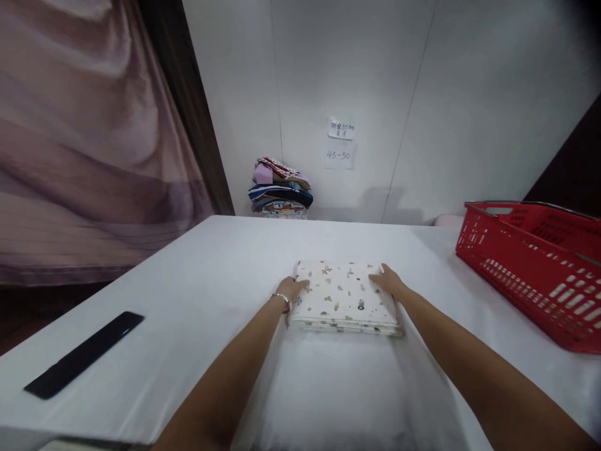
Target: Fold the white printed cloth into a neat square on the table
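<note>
A folded white cloth (345,297) with small printed figures lies flat in the middle of the white table (201,275). My left hand (292,289) rests at its left edge, fingers curled onto the cloth; a bracelet shows at that wrist. At the cloth's right edge lies my right hand (387,280), its fingers reaching over the far corner. Both hands touch the cloth from the sides.
A red plastic basket (535,269) stands at the table's right. A long black flat bar (84,354) lies near the left front edge. A stack of folded coloured cloths (280,188) sits by the wall, under two paper notes (340,144). A pinkish curtain (84,138) hangs left.
</note>
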`<act>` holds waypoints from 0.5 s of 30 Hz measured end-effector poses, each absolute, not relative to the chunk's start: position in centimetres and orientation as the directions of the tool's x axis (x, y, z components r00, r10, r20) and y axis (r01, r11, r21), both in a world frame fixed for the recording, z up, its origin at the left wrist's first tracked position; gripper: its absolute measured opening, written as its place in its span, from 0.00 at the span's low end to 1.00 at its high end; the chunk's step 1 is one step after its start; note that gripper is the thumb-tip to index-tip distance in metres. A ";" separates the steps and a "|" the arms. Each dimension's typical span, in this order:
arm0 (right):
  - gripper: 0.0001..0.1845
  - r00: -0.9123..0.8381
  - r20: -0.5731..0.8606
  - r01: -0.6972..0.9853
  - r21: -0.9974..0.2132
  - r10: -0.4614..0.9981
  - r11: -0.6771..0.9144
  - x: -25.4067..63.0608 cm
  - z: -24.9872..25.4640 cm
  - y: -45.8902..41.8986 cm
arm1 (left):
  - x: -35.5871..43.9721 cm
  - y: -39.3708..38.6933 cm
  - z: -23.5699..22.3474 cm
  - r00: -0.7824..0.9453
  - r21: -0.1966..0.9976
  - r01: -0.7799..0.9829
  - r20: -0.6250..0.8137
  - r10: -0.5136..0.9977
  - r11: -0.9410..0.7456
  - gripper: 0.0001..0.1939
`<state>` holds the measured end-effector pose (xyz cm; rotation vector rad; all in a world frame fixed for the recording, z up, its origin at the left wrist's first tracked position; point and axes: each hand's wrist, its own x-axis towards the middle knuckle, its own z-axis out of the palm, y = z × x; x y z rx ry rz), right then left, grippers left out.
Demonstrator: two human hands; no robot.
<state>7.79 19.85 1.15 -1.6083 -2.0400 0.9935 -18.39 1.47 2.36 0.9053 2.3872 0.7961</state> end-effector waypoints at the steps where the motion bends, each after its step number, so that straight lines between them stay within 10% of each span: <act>1: 0.46 -0.278 -0.153 0.684 -0.725 0.948 0.084 7.7 1.4 19.9 | -18.5 1.6 2.3 -0.669 0.661 0.432 -0.221 0.709 0.614 0.22; 8: 0.54 -0.304 -0.272 0.313 -0.934 0.913 -0.174 8.8 1.3 20.1 | -18.2 2.0 2.4 -0.667 0.681 0.462 -0.156 0.728 0.569 0.20; 15: 0.52 -0.177 -0.102 0.196 -0.978 0.979 -0.066 7.1 2.7 23.6 | -20.4 8.3 4.6 -0.662 0.741 0.497 -0.014 0.749 0.452 0.20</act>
